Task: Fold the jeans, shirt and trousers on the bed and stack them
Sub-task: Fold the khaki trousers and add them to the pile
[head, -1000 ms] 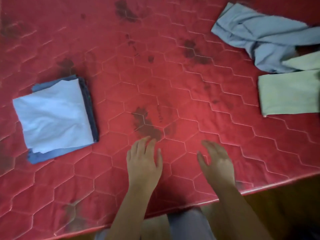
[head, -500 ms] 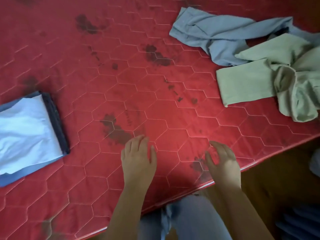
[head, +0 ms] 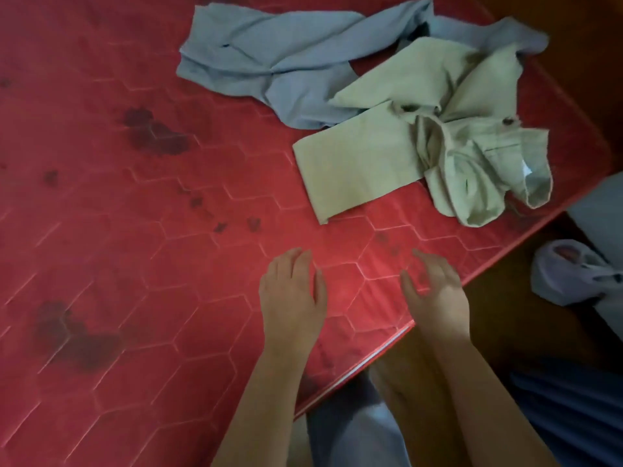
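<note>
The trousers (head: 357, 170) lie beyond the empty right hand (head: 435, 291).

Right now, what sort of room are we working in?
Most likely a bedroom: a bare red quilted mattress with hexagon stitching fills the view, and a crumpled grey-blue garment and pale green trousers lie unfolded on it.

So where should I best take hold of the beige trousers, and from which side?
Probably the open end of the beige trousers, from the right with the right hand: its rim stands up near the mattress edge, whereas the leg lies flat.
</note>
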